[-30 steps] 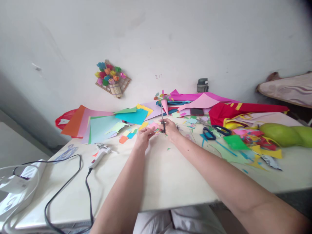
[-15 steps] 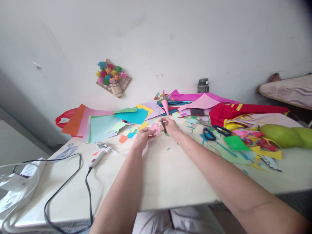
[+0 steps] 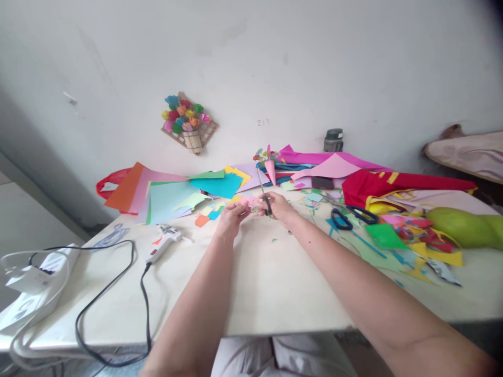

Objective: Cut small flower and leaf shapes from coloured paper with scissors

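Pinching pink paper (image 3: pixel 250 202) at nine o'clock from the scissors (image 3: pixel 268 204) that the right hand (image 3: pixel 279 205) gripped, the left hand (image 3: pixel 233 214) seemed to need a taut, flat hold, well clear of each small, unhurried snip.

A pale, smudged wall (image 3: pixel 306 78) bearing a handwritten "217" (image 3: pixel 263 123) rises behind the cream desk (image 3: pixel 283 293); a flower ornament (image 3: pixel 192 141) hangs on it; the light is soft.

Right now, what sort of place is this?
Probably a craft table in a room I can't pin down: paper sheets, a glue gun, and scissors in the right hand.
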`<state>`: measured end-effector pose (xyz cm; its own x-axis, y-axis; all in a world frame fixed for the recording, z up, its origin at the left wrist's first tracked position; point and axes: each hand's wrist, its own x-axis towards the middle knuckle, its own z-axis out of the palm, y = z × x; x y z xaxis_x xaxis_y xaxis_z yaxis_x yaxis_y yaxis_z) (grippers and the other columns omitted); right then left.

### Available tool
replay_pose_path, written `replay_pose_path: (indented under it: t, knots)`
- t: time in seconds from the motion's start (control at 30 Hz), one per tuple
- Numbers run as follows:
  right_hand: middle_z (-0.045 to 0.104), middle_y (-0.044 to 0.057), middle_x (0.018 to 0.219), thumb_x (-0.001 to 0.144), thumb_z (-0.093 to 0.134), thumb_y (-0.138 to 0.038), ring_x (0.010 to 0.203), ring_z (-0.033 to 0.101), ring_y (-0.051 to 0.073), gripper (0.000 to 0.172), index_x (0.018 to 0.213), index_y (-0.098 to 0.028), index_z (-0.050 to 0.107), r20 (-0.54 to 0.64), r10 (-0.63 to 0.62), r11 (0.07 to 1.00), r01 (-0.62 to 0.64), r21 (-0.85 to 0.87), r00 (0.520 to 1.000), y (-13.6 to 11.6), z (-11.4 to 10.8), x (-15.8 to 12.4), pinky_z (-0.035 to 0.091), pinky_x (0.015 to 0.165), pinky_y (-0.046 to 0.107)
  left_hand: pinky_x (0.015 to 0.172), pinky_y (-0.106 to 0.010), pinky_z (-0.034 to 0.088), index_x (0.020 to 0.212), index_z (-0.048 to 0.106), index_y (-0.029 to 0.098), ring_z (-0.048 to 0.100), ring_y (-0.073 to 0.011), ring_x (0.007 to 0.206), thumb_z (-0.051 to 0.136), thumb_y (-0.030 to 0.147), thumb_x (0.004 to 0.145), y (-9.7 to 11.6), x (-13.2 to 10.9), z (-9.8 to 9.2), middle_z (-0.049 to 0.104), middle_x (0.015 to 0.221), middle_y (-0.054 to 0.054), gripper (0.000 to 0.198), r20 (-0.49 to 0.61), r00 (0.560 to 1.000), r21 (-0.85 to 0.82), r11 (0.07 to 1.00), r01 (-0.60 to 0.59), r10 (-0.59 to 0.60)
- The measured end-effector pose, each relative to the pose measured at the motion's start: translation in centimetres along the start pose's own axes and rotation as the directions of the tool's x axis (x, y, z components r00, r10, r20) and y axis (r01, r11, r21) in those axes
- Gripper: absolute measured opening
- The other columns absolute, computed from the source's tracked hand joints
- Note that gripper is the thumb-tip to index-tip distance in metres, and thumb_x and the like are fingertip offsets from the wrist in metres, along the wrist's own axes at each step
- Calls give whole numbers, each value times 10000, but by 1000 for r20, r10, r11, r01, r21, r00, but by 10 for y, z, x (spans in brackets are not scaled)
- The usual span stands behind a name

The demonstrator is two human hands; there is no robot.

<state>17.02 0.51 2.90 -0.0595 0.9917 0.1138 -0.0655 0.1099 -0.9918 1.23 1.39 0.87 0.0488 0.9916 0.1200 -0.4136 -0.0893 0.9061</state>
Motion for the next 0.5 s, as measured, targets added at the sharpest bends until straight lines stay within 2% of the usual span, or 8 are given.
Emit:
replay_pose_path:
  t: [0.07,0.17,0.27,0.4,0.5]
  knots:
    - [608,-17,569,613,754,-352,445,556,95,343,837,-167,571,112,17,999,-12,-45,994,0,-4,-2,252,342,163,788,-298,496,613,609,146,637,-128,683,837,278,506,2,1,-1,636,633,-2,285,-41,999,-42,999,-11,9]
    - [620,4,586,664,716,-446,436,555,86,348,796,-155,579,221,28,995,-7,-96,975,-1,-8,-4,251,329,161,797,-305,498,670,632,146,662,-156,731,816,244,537,5,1,-1,670,695,-25,248,-79,997,-90,996,-2,-5]
    - [620,6,589,688,687,-500,422,539,77,374,776,-154,576,297,33,990,10,-142,954,-3,-10,-6,259,322,161,803,-312,499,681,619,144,680,-183,778,790,212,570,7,0,0,692,760,-49,215,-84,996,-124,992,8,-19]
    - [612,3,590,709,647,-548,429,540,78,408,749,-153,554,399,42,982,35,-184,916,-3,-13,-6,294,326,158,798,-307,499,655,582,143,689,-199,796,780,193,575,7,0,0,690,747,-50,219,-82,996,-161,987,9,-22]
    - [599,-4,581,722,627,-563,429,537,76,418,737,-154,543,429,45,973,58,-224,902,-1,-13,-4,311,327,152,788,-301,499,663,579,150,689,-203,810,782,192,574,6,0,-1,687,738,-44,225,-98,995,-173,985,6,-23]
